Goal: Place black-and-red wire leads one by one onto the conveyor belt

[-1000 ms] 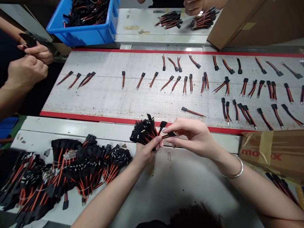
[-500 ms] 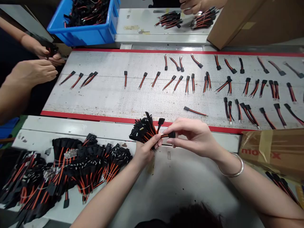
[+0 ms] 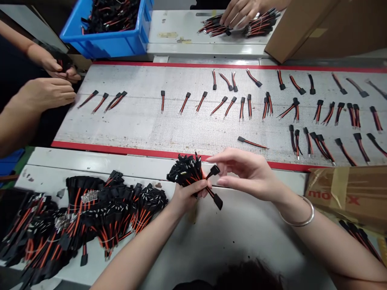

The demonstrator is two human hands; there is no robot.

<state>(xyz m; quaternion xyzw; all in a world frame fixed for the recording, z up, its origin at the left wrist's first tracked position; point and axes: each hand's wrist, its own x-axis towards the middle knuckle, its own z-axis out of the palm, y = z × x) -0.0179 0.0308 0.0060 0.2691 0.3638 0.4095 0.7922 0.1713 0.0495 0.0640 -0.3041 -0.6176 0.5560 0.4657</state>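
Observation:
A bundle of short black-and-red cables (image 3: pixel 186 169) with black connector ends is gripped in my left hand (image 3: pixel 190 193), above the near table edge. Two of its cables stick out to the right; one black connector (image 3: pixel 214 170) points toward my right hand, and another connector (image 3: pixel 217 202) points down. My right hand (image 3: pixel 242 173), with a bracelet on its wrist, hovers just right of the bundle. Its thumb and fingers are apart, with nothing between them. Beyond both hands, a single cable (image 3: pixel 252 143) lies on the mesh conveyor belt (image 3: pixel 130 121).
Tied cable bundles (image 3: pixel 105 217) are heaped at the near left. Cables lie in rows along the belt. A blue crate (image 3: pixel 111 44) of cables stands far left, cardboard boxes (image 3: pixel 332 193) at right. Other people's hands (image 3: pixel 45 94) work at left and at the back (image 3: pixel 240 14).
My right hand has let go of a connector and opened; that cable now points downward. Cables on the belt have shifted slightly right. The hand at the back has moved onto a cable pile.

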